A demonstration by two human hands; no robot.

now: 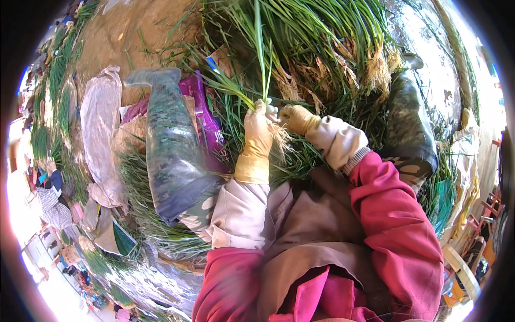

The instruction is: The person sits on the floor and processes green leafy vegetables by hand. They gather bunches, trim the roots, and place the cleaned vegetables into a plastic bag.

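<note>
My left hand (pixel 258 125), in a yellowish glove, is closed around the lower stems of a few spring onion-like plants (pixel 261 60). Their green leaves point away from me, and pale stringy roots (pixel 281 139) hang beside the wrist. Against the stem bases, my right hand (pixel 299 118), gloved alike, has its fingers curled in. Whether it pinches a stem or root is too small to tell. Beyond both hands lies a large heap of the same plants (pixel 305 28), with brownish bases and tangled roots facing me.
My legs, in camouflage rubber boots (pixel 171 133), flank the work spot. Loose green leaves (pixel 301 157) litter the ground between them. A purple printed bag (pixel 207 124) lies by the left boot, beside a pale plastic sack (pixel 102 133). Farther left, another person (pixel 54 201) sits among more plants.
</note>
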